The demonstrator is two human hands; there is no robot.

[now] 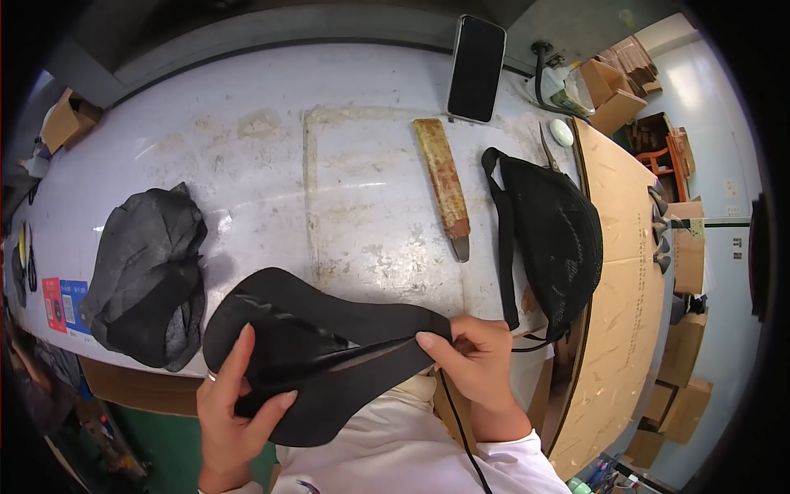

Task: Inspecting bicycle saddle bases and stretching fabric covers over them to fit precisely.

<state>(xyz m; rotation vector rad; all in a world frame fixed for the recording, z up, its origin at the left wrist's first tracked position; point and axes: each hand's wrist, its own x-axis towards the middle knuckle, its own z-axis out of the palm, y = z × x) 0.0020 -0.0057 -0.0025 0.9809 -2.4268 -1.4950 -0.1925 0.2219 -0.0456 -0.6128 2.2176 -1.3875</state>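
A soft black piece [370, 323], shaped like a bicycle saddle cover, is held above the table's near edge. Its broad end lies to the left, and a long opening shows a glossy black inside. My left hand [234, 412] grips the broad end, forefinger on the glossy part and thumb at the lower side; its other fingers are hidden underneath. Pinched between thumb and fingers of my right hand [481, 362] is the narrow end. A crumpled black bag-like bundle [148, 280] rests left of my hands. To the right lies a black mesh pouch [551, 239] with a strap.
On the white worn table [362, 222] lies a tape-wrapped blade tool [443, 177]. Farther back a phone [477, 70] leans upright. A white oval object [561, 132] sits by a cardboard sheet [621, 272] at the right. Red and blue printed cards [66, 305] lie left.
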